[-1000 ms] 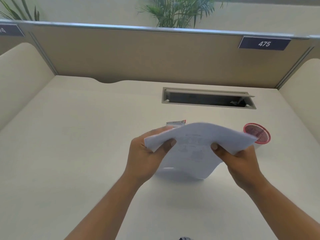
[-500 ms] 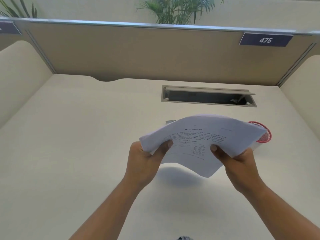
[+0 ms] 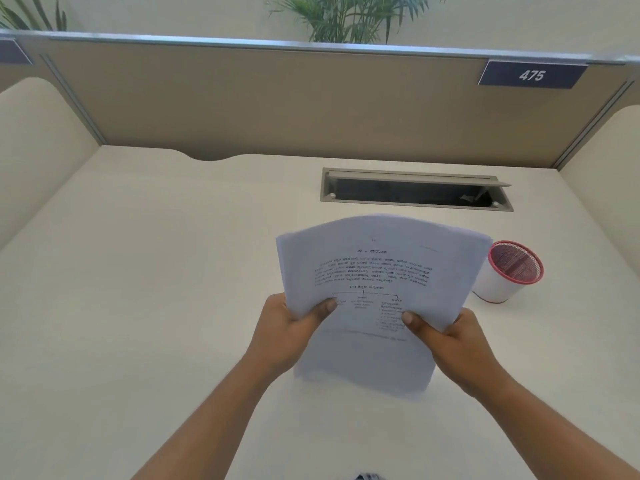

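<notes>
table [image 3: 138, 306]: one, pale cream, closed in by partitions along its far, left and right edges.
plants: two, both behind the far partition; one [image 3: 31, 15] past the far left corner, one [image 3: 346, 19] past the middle of the far edge.
left hand [image 3: 287, 332]: one; it grips the left edge of the paper stack [image 3: 381, 271]. The thumb [image 3: 323, 306] lies on the printed top page and the other fingers are hidden under the sheets, so the fingers pinch the stack.
paper stack: one stack of several sheets, too many and too close to count. It is held between both hands over the middle of the table, closer to the near edge than the far one. The top sheet shows lines of print and a branching diagram. Whether the lower edge touches the table cannot be told.
cable slot [image 3: 415, 190]: one, its lid raised, set in the table near the far edge, beyond the stack.
right hand [image 3: 453, 341]: one; it grips the stack's right edge, thumb on top, remaining fingers out of sight beneath, pinching the sheets.
cup [image 3: 498, 285]: one, white with a red rim and red mesh, upright just right of the stack, towards the right edge.
number plate [image 3: 531, 75]: one, reading 475, on the far partition by the far right corner.
</notes>
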A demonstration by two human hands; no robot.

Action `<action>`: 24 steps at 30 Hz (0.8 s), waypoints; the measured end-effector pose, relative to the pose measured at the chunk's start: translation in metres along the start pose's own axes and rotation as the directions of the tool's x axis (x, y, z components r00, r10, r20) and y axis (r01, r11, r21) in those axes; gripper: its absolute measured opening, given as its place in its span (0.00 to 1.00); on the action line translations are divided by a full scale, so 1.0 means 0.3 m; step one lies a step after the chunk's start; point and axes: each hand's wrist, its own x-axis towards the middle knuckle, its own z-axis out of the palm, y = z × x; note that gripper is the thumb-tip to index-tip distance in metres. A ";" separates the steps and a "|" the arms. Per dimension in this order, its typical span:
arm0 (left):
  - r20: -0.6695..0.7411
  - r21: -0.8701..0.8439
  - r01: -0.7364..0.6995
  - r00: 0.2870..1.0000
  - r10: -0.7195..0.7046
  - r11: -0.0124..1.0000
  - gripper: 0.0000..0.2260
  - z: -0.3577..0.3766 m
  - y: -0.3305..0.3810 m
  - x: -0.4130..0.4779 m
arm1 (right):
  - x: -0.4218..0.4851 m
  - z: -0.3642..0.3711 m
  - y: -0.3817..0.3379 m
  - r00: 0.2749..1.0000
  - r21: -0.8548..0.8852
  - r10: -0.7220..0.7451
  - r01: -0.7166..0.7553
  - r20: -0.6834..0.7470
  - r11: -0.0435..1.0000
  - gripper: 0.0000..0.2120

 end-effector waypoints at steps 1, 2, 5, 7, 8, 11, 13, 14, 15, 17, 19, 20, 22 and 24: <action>0.009 -0.034 0.015 1.000 -0.015 0.999 0.05 -0.005 0.008 0.001 | 0.003 -0.005 0.005 0.997 0.034 0.061 -0.062 0.038 0.997 0.09; 0.010 -0.083 0.032 0.999 -0.032 0.996 0.06 -0.010 0.012 0.005 | 0.005 -0.009 0.015 0.988 0.069 0.125 -0.132 0.090 0.989 0.11; -0.082 -0.256 0.056 0.993 -0.080 0.965 0.11 -0.028 -0.013 0.037 | 0.011 -0.010 0.062 0.940 0.076 0.265 -0.286 0.214 0.955 0.14; -0.129 -0.321 0.070 0.985 -0.117 0.944 0.10 -0.034 -0.047 0.065 | 0.014 0.002 0.098 0.914 0.084 0.319 -0.349 0.252 0.933 0.14; -0.140 -0.333 0.079 0.981 -0.133 0.940 0.09 -0.034 -0.063 0.077 | 0.016 0.009 0.116 0.900 0.091 0.343 -0.378 0.268 0.921 0.14; -0.166 -0.333 0.106 0.972 -0.169 0.937 0.07 -0.035 -0.117 0.100 | 0.026 0.019 0.148 0.864 0.041 0.408 -0.438 0.296 0.898 0.15; -0.184 -0.328 0.120 0.965 -0.188 0.937 0.07 -0.042 -0.150 0.115 | 0.047 0.015 0.168 0.864 -0.029 0.442 -0.449 0.241 0.893 0.14; -0.188 -0.328 0.126 0.963 -0.195 0.936 0.07 -0.045 -0.164 0.122 | 0.064 0.009 0.180 0.875 -0.079 0.450 -0.443 0.176 0.893 0.14; -0.190 -0.329 0.130 0.961 -0.201 0.935 0.07 -0.049 -0.174 0.128 | 0.086 0.000 0.194 0.890 -0.144 0.449 -0.435 0.084 0.889 0.14; -0.191 -0.331 0.139 0.959 -0.211 0.933 0.08 -0.054 -0.191 0.139 | 0.135 -0.015 0.206 0.908 -0.289 0.407 -0.417 -0.097 0.862 0.18; -0.190 -0.328 0.147 0.957 -0.218 0.933 0.08 -0.056 -0.207 0.151 | 0.195 -0.022 0.198 0.928 -0.396 0.326 -0.373 -0.182 0.839 0.19; -0.192 -0.326 0.154 0.955 -0.225 0.933 0.08 -0.055 -0.214 0.157 | 0.228 -0.021 0.186 0.940 -0.435 0.283 -0.338 -0.189 0.834 0.18; -0.199 -0.324 0.169 0.950 -0.242 0.931 0.09 -0.056 -0.230 0.169 | 0.302 -0.009 0.157 0.966 -0.497 0.206 -0.257 -0.157 0.829 0.16; -0.200 -0.322 0.181 0.946 -0.253 0.929 0.09 -0.059 -0.246 0.181 | 0.384 0.011 0.128 0.988 -0.576 0.125 -0.156 -0.094 0.802 0.14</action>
